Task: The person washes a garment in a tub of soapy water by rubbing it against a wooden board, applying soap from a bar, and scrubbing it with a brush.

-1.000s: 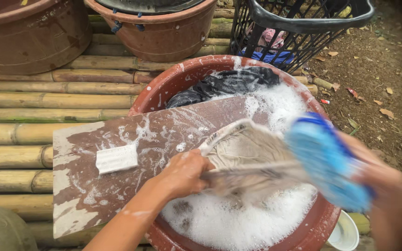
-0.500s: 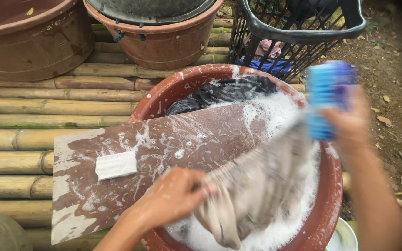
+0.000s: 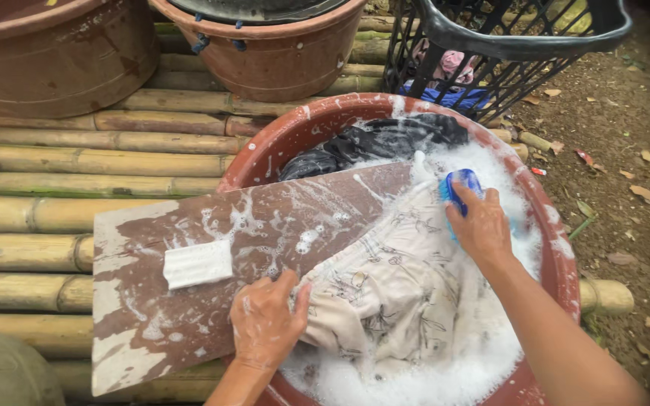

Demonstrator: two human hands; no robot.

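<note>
Cloth is back down on the board now. Half a second ago the pale printed cloth was lifted and stretched in the air between both hands, with the blue brush raised up near the basket; now it lies spread flat over the lower right end of the wooden board and hangs into the suds of the red-brown basin.

Left hand presses palm-down on the cloth's near edge, fingers spread, thumb on the fabric, pinning it to the board rather than clutching it as before. Right hand is closed around the brush, bristles down on the cloth's far end, at the foam.

So the shaking-out has stopped and scrubbing on the board is in hand; cloth sits flat and held, ready for strokes.

White soap bar has not moved, lying on the board left of the left hand, apart from it. Dark garment soaks at the basin's far side. Black basket with clothes stands behind the basin; two brown tubs sit on the bamboo slats.
</note>
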